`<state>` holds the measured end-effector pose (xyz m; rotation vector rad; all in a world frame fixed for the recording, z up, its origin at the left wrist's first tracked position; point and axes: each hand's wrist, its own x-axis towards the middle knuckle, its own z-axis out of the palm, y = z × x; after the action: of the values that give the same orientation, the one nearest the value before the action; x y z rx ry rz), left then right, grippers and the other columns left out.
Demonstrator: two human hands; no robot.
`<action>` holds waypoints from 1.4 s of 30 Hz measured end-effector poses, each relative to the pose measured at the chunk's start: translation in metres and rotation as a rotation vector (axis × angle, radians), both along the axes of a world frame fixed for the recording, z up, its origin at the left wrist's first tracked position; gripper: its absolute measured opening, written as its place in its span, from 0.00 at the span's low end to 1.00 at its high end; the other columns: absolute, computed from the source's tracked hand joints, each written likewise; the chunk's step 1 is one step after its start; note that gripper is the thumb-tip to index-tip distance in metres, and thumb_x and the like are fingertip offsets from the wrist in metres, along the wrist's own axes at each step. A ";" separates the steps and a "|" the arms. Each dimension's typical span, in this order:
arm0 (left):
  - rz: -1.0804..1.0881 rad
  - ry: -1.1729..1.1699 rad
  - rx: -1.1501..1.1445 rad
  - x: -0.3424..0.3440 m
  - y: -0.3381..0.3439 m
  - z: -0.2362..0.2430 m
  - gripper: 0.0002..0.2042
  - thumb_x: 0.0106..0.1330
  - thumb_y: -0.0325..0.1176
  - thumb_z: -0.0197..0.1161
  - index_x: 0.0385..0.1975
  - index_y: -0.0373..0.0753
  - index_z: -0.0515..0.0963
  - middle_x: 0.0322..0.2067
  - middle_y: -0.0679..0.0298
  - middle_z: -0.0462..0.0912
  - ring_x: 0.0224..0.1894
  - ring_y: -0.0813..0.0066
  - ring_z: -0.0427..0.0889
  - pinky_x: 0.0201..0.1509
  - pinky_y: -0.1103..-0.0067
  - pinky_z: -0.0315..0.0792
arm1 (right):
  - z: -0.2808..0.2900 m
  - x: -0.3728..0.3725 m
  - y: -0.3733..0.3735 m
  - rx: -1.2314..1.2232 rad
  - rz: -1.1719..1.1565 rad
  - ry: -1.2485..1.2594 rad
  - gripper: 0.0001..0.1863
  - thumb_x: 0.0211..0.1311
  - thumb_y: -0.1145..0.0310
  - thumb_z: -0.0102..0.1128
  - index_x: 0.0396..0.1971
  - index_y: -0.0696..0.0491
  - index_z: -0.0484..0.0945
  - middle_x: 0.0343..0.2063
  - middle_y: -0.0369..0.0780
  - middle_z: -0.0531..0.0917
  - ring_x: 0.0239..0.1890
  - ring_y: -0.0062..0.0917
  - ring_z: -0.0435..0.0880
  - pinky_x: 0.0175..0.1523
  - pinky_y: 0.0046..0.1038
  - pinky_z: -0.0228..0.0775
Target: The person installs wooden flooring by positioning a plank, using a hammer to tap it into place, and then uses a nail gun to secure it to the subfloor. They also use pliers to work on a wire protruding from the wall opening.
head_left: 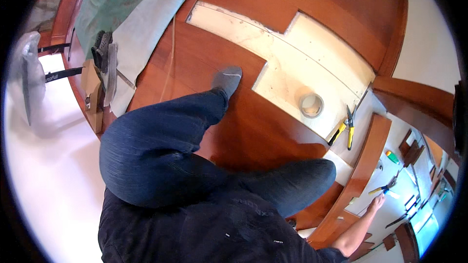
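My right arm stretches out to the lower right, over a wooden edge, onto a white surface strewn with tools. There my right hand [376,203] is small in view, its fingers drawn together at the handle end of a pair of pliers [388,186] with yellow on the handles. My left hand does not show. Yellow-handled snips [348,127] lie by the right end of a pale recess [287,63] in the brown wooden floor. Near them a roll of tape [311,105] rests on the pale surface.
A green-and-yellow handled tool [391,157] and several wood offcuts lie on the white surface at right. A curved wooden trim [360,175] stands between it and my knee. At left are a cardboard box [92,92], a grey-white sheet [146,34] and a plastic-wrapped object [30,78].
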<state>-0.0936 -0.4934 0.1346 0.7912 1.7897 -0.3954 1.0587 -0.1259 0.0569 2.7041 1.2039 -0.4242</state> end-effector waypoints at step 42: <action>0.386 -0.750 0.662 0.051 0.437 -0.153 0.16 0.72 0.24 0.47 0.55 0.31 0.76 0.42 0.55 0.85 0.39 0.71 0.87 0.45 0.75 0.81 | -0.041 -0.863 0.258 -0.830 -0.012 1.572 0.14 0.57 0.77 0.54 0.44 0.50 0.73 0.51 0.47 0.82 0.46 0.36 0.86 0.45 0.37 0.80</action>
<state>-0.0429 -0.0561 -0.0186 0.8558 1.2846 0.7086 0.1958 0.1320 0.0158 1.3198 0.7375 -2.5274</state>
